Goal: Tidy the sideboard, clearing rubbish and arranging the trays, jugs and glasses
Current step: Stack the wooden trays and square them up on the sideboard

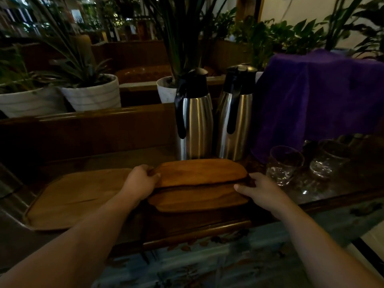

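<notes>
The two jugs (196, 119) (236, 117) are brushed steel with a soft sheen and matt black plastic tops and handles; the glasses (283, 164) (327, 157) are clear and glinting. The upper wooden tray (199, 172), the lower one (197, 199) and the large pale tray (76, 196) look smooth and satin, the sideboard (195, 227) dark glossy varnished wood, the purple cloth (320, 96) soft and matt

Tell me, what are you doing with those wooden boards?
A person is tidying a dark wooden sideboard. The left hand and right hand grip the two ends of the top wooden tray, which sits on another tray. A larger flat tray lies to the left. Two steel jugs stand behind, with glasses and a purple cloth to the right.
</notes>
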